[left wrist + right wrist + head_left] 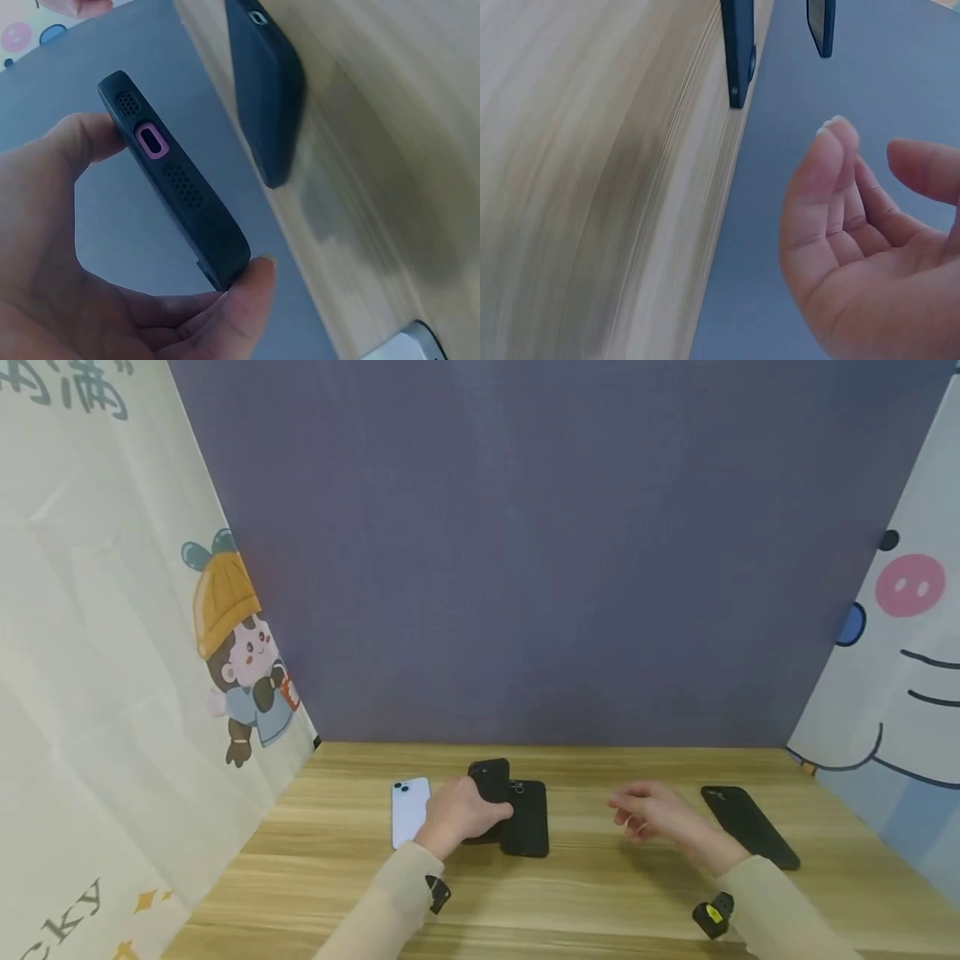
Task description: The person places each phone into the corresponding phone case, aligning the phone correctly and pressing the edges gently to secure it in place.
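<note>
My left hand grips a phone in a black case by its long edges, thumb on one side and fingers on the other. It is raised off the table; in the left wrist view its bottom end shows a pink-rimmed charging port. Beside it on the table lies another black phone, camera side up. A white phone lies to the left, partly behind the hand. My right hand hovers above the table with loosely bent fingers, holding nothing.
A third black phone or case lies slanted on the wooden table, right of my right hand. A dark backdrop rises at the table's far edge. Printed cloth panels stand on both sides.
</note>
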The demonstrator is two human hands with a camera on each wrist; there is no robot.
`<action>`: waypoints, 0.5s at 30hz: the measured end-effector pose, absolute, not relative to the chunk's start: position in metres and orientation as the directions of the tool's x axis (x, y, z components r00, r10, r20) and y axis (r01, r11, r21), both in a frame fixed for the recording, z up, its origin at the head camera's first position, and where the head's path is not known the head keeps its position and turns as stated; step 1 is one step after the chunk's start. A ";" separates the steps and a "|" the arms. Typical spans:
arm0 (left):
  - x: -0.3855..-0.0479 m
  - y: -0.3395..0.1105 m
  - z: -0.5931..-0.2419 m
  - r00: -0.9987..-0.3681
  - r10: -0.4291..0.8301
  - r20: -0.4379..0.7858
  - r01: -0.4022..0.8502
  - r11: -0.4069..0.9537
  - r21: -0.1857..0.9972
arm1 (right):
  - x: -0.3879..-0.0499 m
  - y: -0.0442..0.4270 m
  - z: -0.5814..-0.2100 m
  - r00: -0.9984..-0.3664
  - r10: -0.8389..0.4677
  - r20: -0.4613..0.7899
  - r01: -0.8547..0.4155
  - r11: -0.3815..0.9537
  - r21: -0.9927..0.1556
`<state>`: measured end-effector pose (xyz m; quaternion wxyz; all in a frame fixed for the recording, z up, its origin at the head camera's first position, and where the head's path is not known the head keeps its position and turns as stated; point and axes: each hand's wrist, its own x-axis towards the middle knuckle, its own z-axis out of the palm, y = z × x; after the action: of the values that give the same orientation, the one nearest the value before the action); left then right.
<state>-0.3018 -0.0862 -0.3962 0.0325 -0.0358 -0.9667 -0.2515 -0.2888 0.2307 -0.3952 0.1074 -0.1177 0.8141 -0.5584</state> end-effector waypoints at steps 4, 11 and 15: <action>-0.305 -0.091 -0.399 -0.997 0.031 0.072 0.062 0.876 0.478 | -0.288 0.238 -0.394 -0.960 -0.278 -0.032 -0.087 0.406 -0.910; -0.310 -0.094 -0.401 -0.997 0.024 0.071 0.053 0.893 0.446 | -0.287 0.252 -0.394 -0.974 -0.225 -0.035 -0.087 0.507 -0.858; -0.314 -0.094 -0.405 -0.998 0.020 0.060 0.044 0.904 0.425 | -0.289 0.264 -0.396 -0.978 -0.209 -0.024 -0.104 0.578 -0.809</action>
<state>-0.3140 -0.0943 -0.4045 0.0274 -0.0162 -0.9754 -0.2181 -0.2889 0.2638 -0.3960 0.0584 -0.0884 0.8863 -0.4507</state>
